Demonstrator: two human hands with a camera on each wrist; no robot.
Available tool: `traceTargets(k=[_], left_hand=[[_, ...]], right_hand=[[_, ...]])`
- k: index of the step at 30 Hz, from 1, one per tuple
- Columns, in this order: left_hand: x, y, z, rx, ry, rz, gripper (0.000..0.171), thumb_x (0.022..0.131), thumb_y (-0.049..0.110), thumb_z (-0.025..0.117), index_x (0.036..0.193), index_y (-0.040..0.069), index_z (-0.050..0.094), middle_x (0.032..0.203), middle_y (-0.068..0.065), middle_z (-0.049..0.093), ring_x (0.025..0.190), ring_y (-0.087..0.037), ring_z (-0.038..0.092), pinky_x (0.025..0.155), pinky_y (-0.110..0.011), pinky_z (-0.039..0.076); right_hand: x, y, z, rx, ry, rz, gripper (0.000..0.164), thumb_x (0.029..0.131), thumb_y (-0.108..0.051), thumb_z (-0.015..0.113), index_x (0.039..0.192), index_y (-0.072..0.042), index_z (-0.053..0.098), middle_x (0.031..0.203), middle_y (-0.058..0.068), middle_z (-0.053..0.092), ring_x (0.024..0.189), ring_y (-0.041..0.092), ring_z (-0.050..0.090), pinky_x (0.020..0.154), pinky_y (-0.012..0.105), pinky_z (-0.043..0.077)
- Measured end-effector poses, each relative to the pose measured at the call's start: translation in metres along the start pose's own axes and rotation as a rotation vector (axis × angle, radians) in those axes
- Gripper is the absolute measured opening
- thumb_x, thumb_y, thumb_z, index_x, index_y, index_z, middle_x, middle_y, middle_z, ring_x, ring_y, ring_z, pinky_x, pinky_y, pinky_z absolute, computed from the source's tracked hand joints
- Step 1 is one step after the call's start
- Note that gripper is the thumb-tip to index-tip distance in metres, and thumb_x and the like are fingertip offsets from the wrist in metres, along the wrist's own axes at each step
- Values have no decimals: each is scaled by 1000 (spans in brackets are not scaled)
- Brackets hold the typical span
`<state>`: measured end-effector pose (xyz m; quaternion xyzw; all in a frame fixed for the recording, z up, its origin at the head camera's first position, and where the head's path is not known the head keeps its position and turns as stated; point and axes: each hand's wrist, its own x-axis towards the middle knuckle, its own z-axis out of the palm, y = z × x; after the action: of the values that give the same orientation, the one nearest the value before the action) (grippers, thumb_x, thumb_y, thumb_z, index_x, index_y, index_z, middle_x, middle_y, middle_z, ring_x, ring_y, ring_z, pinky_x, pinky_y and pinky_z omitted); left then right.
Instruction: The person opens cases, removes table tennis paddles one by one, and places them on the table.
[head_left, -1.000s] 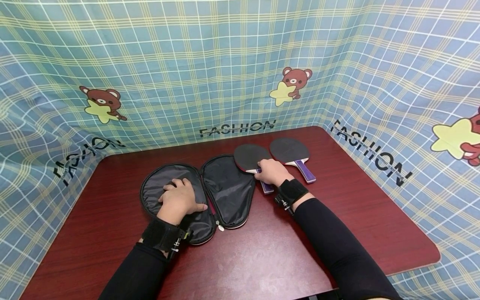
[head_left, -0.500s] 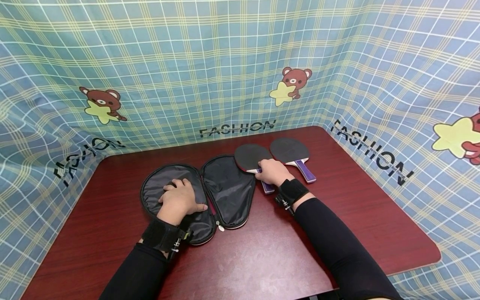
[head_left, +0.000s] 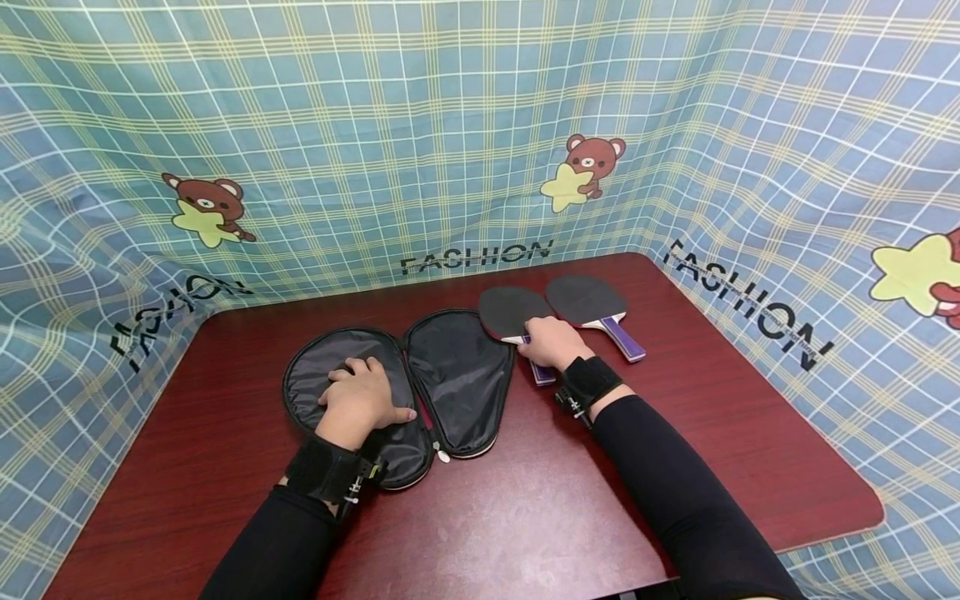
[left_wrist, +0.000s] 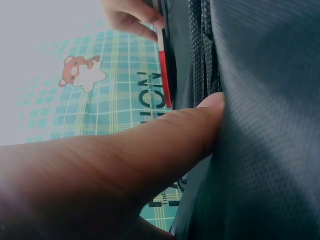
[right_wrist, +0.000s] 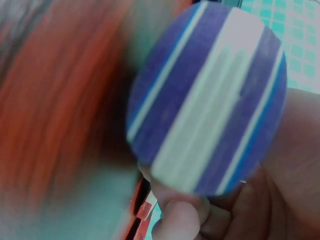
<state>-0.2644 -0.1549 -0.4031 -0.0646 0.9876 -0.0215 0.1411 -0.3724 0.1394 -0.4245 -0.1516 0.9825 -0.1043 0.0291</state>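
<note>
My left hand rests on the left half of a black zippered paddle case, which lies spread open. Its fingers are apart, and in the left wrist view the thumb touches the dark fabric. My right hand grips the purple striped handle of a black-faced table tennis paddle, just right of the case. The handle's butt end fills much of the right wrist view, with fingers curled beside it. A second table tennis paddle lies to the right, its handle pointing toward the near right.
A dark red wooden table bears everything. Plaid cloth with printed bears hangs behind it and along the sides. The case's zipper pull sits at the near end between its two halves.
My right hand has moved slightly right with the paddle it grips. The second paddle has also shifted a little to the right. My left hand and the case have stayed in place.
</note>
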Motion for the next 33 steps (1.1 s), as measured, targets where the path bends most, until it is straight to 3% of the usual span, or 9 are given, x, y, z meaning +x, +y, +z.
traceTargets(k=[13,33], left_hand=[[-1,0,-1,0,6,4,119,69,70,63,146,-5,12,144,-40,11,124,-66,18,81,-70,40],[-6,1,-3,-5,1,5,118,70,70,62,146,-5,11,144,-41,11,124,-65,18,80,-69,40]], right_hand=[[0,10,-6,-8,-31,70,20,88,-32,59,88,-13,60,80,6,59,68,21,56,59,35,42],[1,21,-8,-7,-26,137,24,86,-36,61,86,-12,60,81,7,60,71,24,57,58,37,44]])
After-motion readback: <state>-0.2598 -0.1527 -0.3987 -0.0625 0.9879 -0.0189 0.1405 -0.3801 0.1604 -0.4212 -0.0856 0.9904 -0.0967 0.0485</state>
